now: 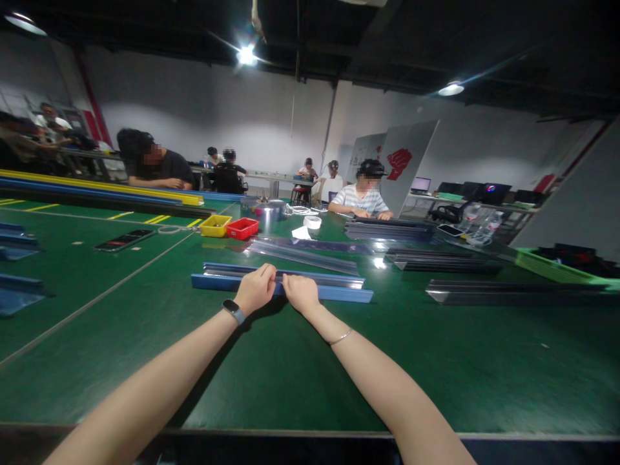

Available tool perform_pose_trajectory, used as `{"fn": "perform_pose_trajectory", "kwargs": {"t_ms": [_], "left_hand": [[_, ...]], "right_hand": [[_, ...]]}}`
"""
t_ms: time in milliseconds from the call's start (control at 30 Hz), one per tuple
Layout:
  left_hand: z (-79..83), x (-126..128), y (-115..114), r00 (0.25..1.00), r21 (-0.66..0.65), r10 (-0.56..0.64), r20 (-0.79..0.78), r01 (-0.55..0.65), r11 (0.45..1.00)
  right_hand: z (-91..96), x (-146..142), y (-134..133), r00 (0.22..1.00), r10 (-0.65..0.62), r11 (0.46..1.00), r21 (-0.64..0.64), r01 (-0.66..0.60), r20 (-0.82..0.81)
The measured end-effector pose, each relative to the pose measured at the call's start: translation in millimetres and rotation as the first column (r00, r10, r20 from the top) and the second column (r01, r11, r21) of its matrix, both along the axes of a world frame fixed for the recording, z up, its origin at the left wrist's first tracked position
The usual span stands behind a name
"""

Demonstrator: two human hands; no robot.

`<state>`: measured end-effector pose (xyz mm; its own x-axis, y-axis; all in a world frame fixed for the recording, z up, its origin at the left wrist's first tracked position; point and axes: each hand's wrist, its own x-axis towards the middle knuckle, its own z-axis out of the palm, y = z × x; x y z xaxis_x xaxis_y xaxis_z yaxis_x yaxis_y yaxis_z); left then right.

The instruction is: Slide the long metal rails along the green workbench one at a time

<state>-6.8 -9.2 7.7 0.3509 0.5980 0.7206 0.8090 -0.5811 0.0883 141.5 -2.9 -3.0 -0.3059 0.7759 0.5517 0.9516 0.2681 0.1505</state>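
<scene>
A long blue strip [339,294] with a shiny metal rail [320,279] along its far side lies flat across the green table [271,361]. Both my hands rest on its middle, side by side. My left hand [255,288], with a dark band on the wrist, is curled over the strip's near edge. My right hand [300,292], with a thin bracelet on the wrist, is closed on the same edge just to the right. The fingertips of both hands are hidden behind the knuckles.
More clear and metal strips [300,248] lie beyond, dark rails [508,292] to the right. A yellow bin [216,225] and a red bin [242,228] stand at the back, a phone [124,240] to the left. Other people sit at the far side. The table's front edge is near me.
</scene>
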Motion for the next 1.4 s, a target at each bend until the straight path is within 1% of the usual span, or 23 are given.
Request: {"fn": "perform_pose_trajectory", "kwargs": {"t_ms": [100, 233, 500, 767, 1000, 1267, 1400], "left_hand": [[-0.5, 0, 1, 1.000, -0.005, 0.012, -0.006, -0.012, 1.000], [-1.7, -1, 2, 1.000, -0.010, 0.029, -0.002, -0.029, 1.000], [-3.3, 2, 4, 0.998, 0.011, 0.052, 0.026, -0.052, 0.999], [-9.0, 0, 9, 0.991, -0.011, 0.082, -0.102, -0.083, 0.996], [-13.7, 0, 11, 0.986, -0.034, 0.109, -0.122, -0.114, 0.993], [-11.7, 1, 11, 0.986, -0.038, 0.094, -0.135, -0.100, 0.994], [-11.0, 1, 11, 0.987, -0.038, 0.085, -0.134, -0.091, 0.995]], "right_hand": [[-0.3, 0, 0, 1.000, 0.002, 1.000, 0.005, -0.002, 0.005], [-0.9, 1, 1, 0.999, 0.018, 1.000, 0.010, -0.018, -0.030], [-1.8, 2, 1, 0.998, 0.040, 0.999, 0.015, -0.039, -0.048], [-0.7, 2, 1, 0.998, 0.044, 0.999, 0.010, -0.043, -0.033], [-2.4, 0, 2, 0.999, 0.021, 1.000, 0.006, -0.021, -0.042], [-1.7, -2, 1, 0.997, 0.007, 1.000, -0.002, -0.007, -0.075], [-1.8, -2, 2, 0.997, 0.019, 1.000, 0.018, -0.018, -0.078]]}}
